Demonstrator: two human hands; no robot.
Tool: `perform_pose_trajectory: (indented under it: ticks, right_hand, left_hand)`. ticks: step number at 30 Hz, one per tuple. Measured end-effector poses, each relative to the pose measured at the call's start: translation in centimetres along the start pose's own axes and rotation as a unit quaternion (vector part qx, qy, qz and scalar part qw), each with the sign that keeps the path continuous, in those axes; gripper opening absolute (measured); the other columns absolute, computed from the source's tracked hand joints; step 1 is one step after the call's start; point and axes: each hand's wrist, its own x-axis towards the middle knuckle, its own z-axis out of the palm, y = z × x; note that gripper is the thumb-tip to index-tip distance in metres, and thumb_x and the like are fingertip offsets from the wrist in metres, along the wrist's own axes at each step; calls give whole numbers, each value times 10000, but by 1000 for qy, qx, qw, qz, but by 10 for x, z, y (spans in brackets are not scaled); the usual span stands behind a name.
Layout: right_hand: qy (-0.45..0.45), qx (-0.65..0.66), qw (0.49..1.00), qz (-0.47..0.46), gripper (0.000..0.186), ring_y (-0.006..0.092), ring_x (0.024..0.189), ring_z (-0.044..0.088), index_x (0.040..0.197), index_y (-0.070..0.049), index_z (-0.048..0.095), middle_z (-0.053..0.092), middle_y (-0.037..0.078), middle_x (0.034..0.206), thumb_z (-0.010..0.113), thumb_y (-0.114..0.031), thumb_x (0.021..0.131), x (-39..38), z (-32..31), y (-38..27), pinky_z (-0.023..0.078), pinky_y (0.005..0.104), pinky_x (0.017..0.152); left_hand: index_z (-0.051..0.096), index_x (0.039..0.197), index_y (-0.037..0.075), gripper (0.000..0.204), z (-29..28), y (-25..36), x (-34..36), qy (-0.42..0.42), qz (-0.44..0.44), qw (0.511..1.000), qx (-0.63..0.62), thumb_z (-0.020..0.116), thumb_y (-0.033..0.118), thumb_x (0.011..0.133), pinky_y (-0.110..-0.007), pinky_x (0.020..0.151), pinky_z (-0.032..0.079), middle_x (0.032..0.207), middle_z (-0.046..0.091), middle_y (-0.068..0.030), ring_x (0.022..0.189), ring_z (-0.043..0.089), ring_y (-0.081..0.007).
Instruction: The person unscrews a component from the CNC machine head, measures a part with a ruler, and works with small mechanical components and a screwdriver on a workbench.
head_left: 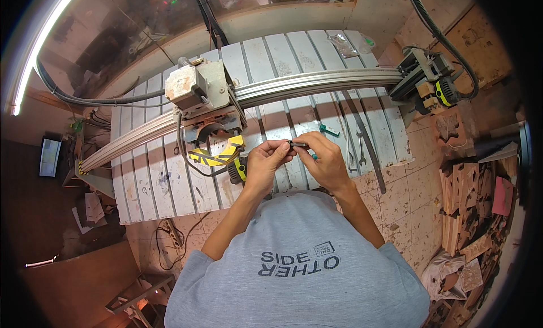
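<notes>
Over the slatted white machine bed [271,56], my left hand [270,161] and my right hand [327,161] meet at their fingertips. Both pinch a small dark rod-like piece [297,144], too small and too covered to name exactly. Just beyond my right hand lies a small teal piece [329,130]. A black and yellow-green motor [237,169] sits beside my left hand, next to a yellow-and-black striped curved guard [220,152]. To the right of my right hand, an open-ended wrench [361,148] rests on the bed.
A metal gantry beam [317,81] crosses the bed, carrying a boxy carriage [195,93] at left. A long dark strip [365,141] sticks out past the bed's front edge. Wood offcuts [461,192] are stacked at right. A screen [50,156] glows at far left.
</notes>
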Motion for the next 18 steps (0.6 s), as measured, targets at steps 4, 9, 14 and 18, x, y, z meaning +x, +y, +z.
perform_pose_trajectory:
  ticks: [4, 9, 14, 18]
  right_hand:
    - [9, 0, 1000, 7, 155, 289, 830, 737, 1035, 9, 708, 728, 148, 948, 737, -11, 884, 0, 1, -1, 584, 373, 719]
    - [49, -28, 998, -5, 169, 247, 879, 742, 1059, 31, 693, 733, 146, 987, 685, 42, 890, -4, 3, -1, 606, 336, 771]
    - [125, 297, 925, 200, 92, 218, 813, 727, 995, 27, 643, 723, 139, 937, 599, 3, 917, -8, 9, 6, 617, 322, 708]
    - [41, 450, 822, 345, 114, 142, 703, 635, 1001, 9, 596, 644, 89, 861, 542, -69, 939, -12, -5, 25, 617, 291, 654]
  left_hand:
    - [671, 1141, -53, 260, 3, -1, 0, -5, 7, 1000, -15, 730, 158, 1001, -256, 866, 616, 1044, 742, -119, 941, 737, -160]
    - [657, 1158, -32, 221, 2, -1, 4, 19, -22, 999, -28, 690, 139, 1022, -243, 850, 622, 1054, 749, -123, 932, 735, -151]
    - [646, 1192, -35, 231, -4, 1, 3, -1, -81, 991, -102, 637, 148, 1051, -238, 858, 630, 1109, 743, -158, 970, 738, -167]
    - [636, 1217, -34, 246, -4, 1, 2, 2, -92, 990, -106, 629, 149, 1054, -245, 864, 639, 1156, 730, -180, 1014, 735, -176]
